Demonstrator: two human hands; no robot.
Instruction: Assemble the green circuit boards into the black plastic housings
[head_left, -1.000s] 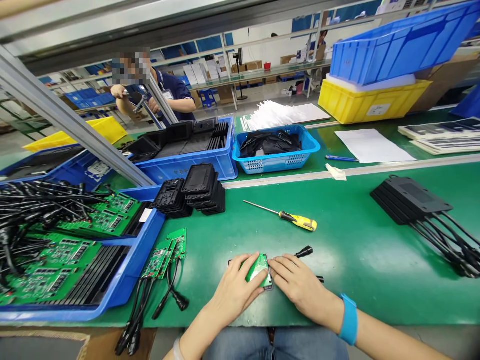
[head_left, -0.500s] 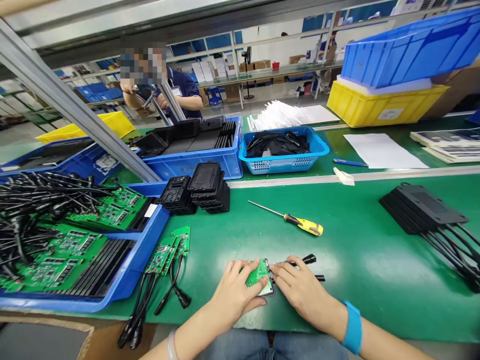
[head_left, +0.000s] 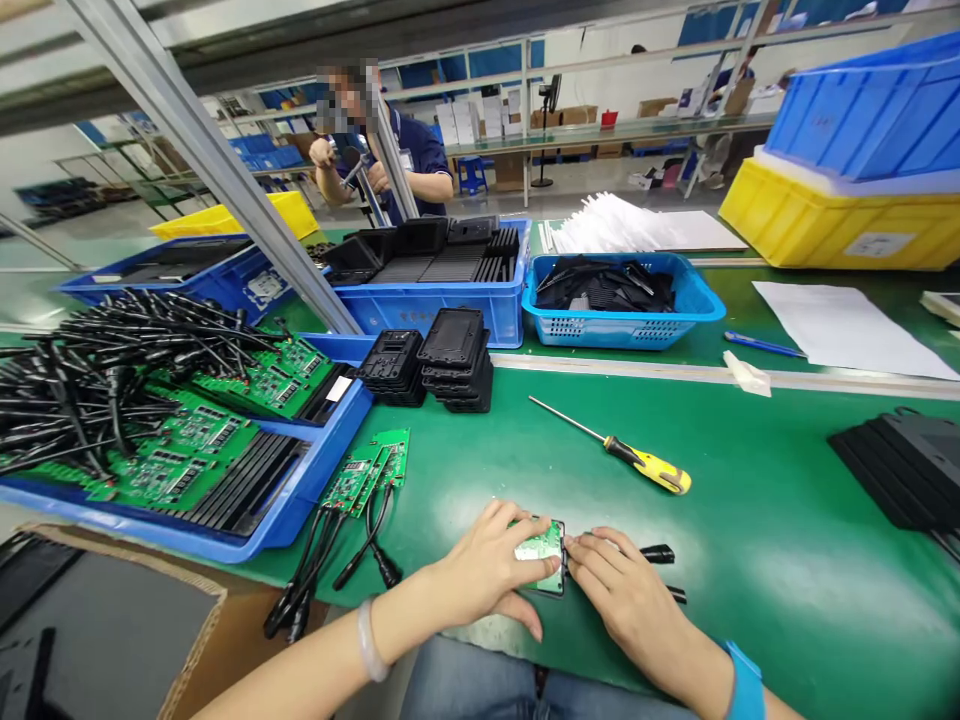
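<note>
Bottom center: jeans (head_left: 469, 685) at the table edge. Cardboard box (head_left: 214, 630) lower left, dark flat parts inside.

Left hand (head_left: 499, 560), bracelet (head_left: 370, 642) on wrist: fingers spread, lying across the green circuit board (head_left: 550, 545), thumb held apart, below the board. Board is at lower center, seated in or on a dark casing (head_left: 562, 575); the rim shows at its right side, fit can't be judged.

Right hand (head_left: 626, 595), blue wristband (head_left: 745, 683): fingers together, slightly bent, tips at casing's right edge. Can't say if they pinch anything, undersides hidden. Two black cable ends (head_left: 658, 553) stick out past that hand.

Left of hands: a few loose boards (head_left: 367, 475) with cables, overlapping. Blue bin (head_left: 322, 475) at left, boards, black cables and dark plates in it. Yellow-handled screwdriver (head_left: 649, 465) above the hands, tip pointing upper left. Black units (head_left: 900, 465) at right edge.

Further back: two stacks of black casings (head_left: 454, 345), side by side; light-blue basket (head_left: 622, 330) of black parts; pen (head_left: 765, 344) touching paper (head_left: 855, 325).

Upper left of center: co-worker (head_left: 420, 150) behind a metal post.
</note>
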